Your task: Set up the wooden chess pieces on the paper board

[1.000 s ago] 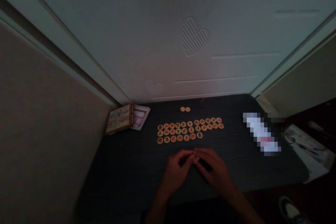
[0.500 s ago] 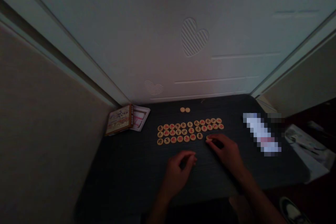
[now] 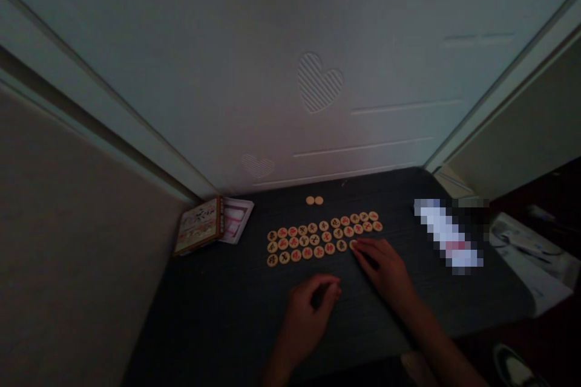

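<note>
Several round wooden chess pieces (image 3: 318,236) with red and black characters lie in three rows on a dark table (image 3: 227,302). My right hand (image 3: 384,266) reaches to the right end of the front row, its fingertips touching a piece (image 3: 353,245) there. My left hand (image 3: 308,311) rests nearer me on the table, fingers curled with thumb and forefinger pinched together; what they hold, if anything, is hidden. Two blank-faced pieces (image 3: 315,201) sit apart behind the rows.
A game box (image 3: 198,234) with a leaflet (image 3: 236,219) beside it leans at the back left. A blurred-out object (image 3: 449,236) lies at the right. A white panel with heart shapes (image 3: 318,81) stands behind the table. A shoe (image 3: 512,369) shows on the floor.
My hands were together near the table's front; the right one moved forward to the end of the front row of pieces. The left stayed back. The view tilted slightly.
</note>
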Tool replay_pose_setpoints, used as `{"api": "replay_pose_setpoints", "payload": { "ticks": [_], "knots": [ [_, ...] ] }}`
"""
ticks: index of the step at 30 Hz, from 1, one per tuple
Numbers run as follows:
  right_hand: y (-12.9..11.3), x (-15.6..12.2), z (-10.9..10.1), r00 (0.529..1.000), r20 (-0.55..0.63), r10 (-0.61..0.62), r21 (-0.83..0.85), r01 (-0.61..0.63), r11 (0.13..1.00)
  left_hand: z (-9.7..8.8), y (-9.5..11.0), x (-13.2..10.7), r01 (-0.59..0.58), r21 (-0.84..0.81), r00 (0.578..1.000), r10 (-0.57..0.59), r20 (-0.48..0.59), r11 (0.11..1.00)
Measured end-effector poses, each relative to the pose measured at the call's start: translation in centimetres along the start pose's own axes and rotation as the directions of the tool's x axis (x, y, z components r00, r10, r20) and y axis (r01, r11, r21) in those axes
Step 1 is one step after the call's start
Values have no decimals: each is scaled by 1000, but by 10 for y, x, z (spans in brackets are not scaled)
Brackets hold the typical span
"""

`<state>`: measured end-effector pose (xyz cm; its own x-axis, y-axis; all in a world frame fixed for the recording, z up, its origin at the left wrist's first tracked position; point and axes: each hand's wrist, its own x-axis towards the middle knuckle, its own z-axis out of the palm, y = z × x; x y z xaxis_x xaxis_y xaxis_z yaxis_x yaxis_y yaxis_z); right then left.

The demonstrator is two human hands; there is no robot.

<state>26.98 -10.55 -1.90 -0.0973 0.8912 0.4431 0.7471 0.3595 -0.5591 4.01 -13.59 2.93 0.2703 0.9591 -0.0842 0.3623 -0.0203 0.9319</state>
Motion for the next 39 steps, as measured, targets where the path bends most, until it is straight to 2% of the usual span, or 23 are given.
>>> {"api": "replay_pose_setpoints", "payload": {
  "ticks": [4,7,9,12,14,16,20,24,32,36,39],
  "knots": [
    [-5,-2,-5,998,-6,59,57,-59,997,-30,24,20,-108,162,994,101,46,981],
    [-9,-6,-9,994,-9,111,73,-110,991,-58,34,63,-228,330,973,226,47,916],
    [-11,-10,-9,993,-9,118,59,-117,991,-73,32,100,-292,436,955,286,80,851],
    [-13,-13,-7,995,6,98,43,-98,994,-85,22,152,-362,572,922,373,104,736],
    [-12,-13,-6,997,12,81,41,-81,996,-87,13,175,-388,617,913,379,153,685],
    [-11,-13,-5,997,8,71,44,-71,996,-88,4,189,-398,641,911,361,197,656],
    [-8,-14,-4,998,1,66,49,-66,997,-87,-9,197,-394,664,916,328,230,635],
    [-6,-14,-3,997,62,35,12,-36,999,-86,-13,198,-376,678,924,317,217,632],
    [-7,-15,-4,999,49,23,30,-24,999,-82,-5,195,-345,712,931,318,178,612],
    [-10,-14,-7,997,29,76,66,-78,995,-87,-1,195,-333,707,934,322,156,624],
    [-13,-14,-12,992,9,128,122,-128,984,-93,8,180,-324,673,935,332,122,665]
  ]
}}
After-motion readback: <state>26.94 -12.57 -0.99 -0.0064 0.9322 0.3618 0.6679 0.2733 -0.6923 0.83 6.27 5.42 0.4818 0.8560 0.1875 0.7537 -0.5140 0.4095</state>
